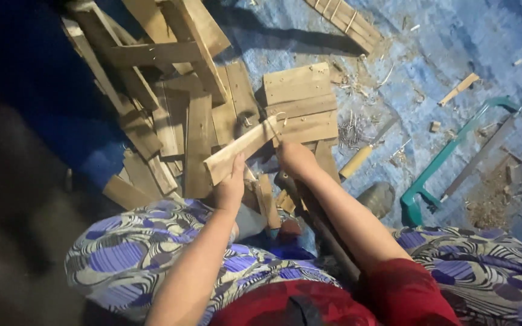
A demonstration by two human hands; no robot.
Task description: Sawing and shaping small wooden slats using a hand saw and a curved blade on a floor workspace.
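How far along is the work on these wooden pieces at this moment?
Done, by the look of it: several loose boards lie flat on the blue tarp, with wood chips and sawdust near the green hacksaw. In hand: the left hand grips a plank while the right hand works at its far end. Left: a jumbled pile of slats remains beside them.

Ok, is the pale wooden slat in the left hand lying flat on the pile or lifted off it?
Lifted: the pale wooden slat slants above the pile of boards, gripped at its lower end by the left hand.

Makeshift woodshop: scrap planks (182, 115), hacksaw (454, 157), tarp (454, 54)
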